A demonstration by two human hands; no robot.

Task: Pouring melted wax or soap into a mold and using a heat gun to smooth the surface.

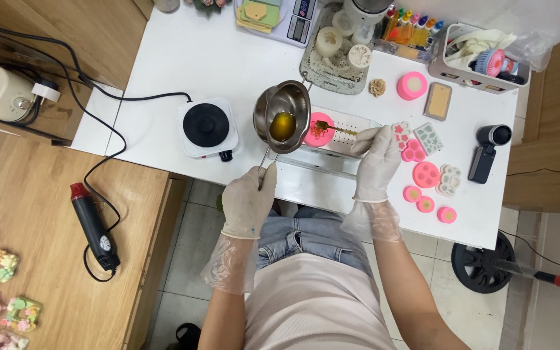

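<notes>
Amber liquid sits in the bottom of a small steel pouring pot (282,115), which the left hand (249,198), gloved in white, holds by its thin handle, fingers clenched round the grip; the pot hangs tilted above the white table (228,71), its lip just beside a round pink mould (319,129) that rests on a white tray (351,137); the right hand (377,159), also gloved, pinches a slim gold spoon (334,128) whose bowl reaches over the mould. The risk, as I judge it, lies in the pour; the mould is small and the pot's rim wide, so a tilt too quick would likely send liquid over the mould's edge onto the tray or the table; the long thin handle gives little leverage, so a slack wrist could let the pot swing. The liquid looks as if it may be hot, since a small electric hotplate (209,126) stands just left of the pot; a splash on the thin gloves or on the jeans below the table edge could burn. The spoon could nudge the light mould sideways; other pink moulds (426,174) lie near the right hand and could be knocked by its sleeve.
</notes>
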